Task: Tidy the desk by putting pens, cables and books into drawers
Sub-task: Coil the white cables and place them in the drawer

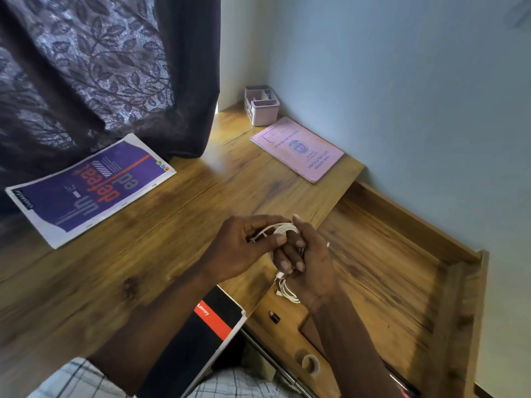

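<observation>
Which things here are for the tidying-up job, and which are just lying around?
For the job: white cable, held by the left hand and right hand; purple book; pink book; open drawer.
Just lying about: curtain; pink organiser; black and red box; tape roll.

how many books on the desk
2: a purple book at the desk's left, by the curtain, and a pink book at back right beside the organizer. The curtain may hide more.

The white cable (284, 227) is wound into a loose coil, held up in the air just left of the open wooden drawer (388, 268) – one end dangling. Purple book (89, 188) lies flat far left – pink record book (297, 149) flat at the back.
</observation>
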